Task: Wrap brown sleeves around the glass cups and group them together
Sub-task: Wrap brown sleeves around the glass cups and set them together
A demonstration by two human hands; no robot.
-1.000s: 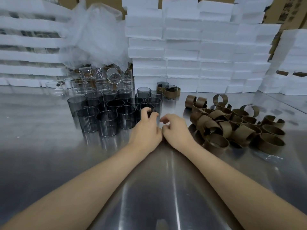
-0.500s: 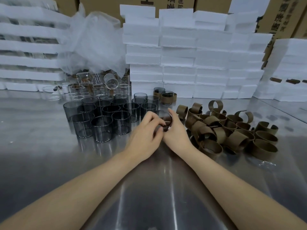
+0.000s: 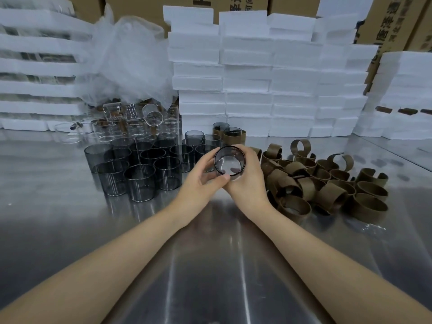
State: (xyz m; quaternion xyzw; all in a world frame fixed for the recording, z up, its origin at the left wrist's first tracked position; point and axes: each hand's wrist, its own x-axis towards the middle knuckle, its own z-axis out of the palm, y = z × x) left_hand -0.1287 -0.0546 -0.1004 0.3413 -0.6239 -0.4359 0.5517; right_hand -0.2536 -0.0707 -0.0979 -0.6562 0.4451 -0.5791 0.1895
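A smoky glass cup (image 3: pixel 229 162) is held above the metal table (image 3: pixel 210 265), tilted with its mouth toward me. My left hand (image 3: pixel 203 181) grips it from the left, thumb on its near rim. My right hand (image 3: pixel 251 181) cups it from the right and below. No sleeve shows on this cup. A cluster of bare smoky cups (image 3: pixel 140 164) stands to the left. A heap of brown sleeves (image 3: pixel 327 181) lies to the right. Two sleeved cups (image 3: pixel 231 134) stand at the back centre.
Clear glass cups (image 3: pixel 131 122) lie jumbled behind the smoky ones under crumpled plastic wrap (image 3: pixel 126 57). Stacked white foam trays (image 3: pixel 268 76) wall off the back, with cardboard boxes (image 3: pixel 392 19) behind them.
Both hands were low at the table beside the cups; they have lifted one smoky cup and tilted its mouth toward me.
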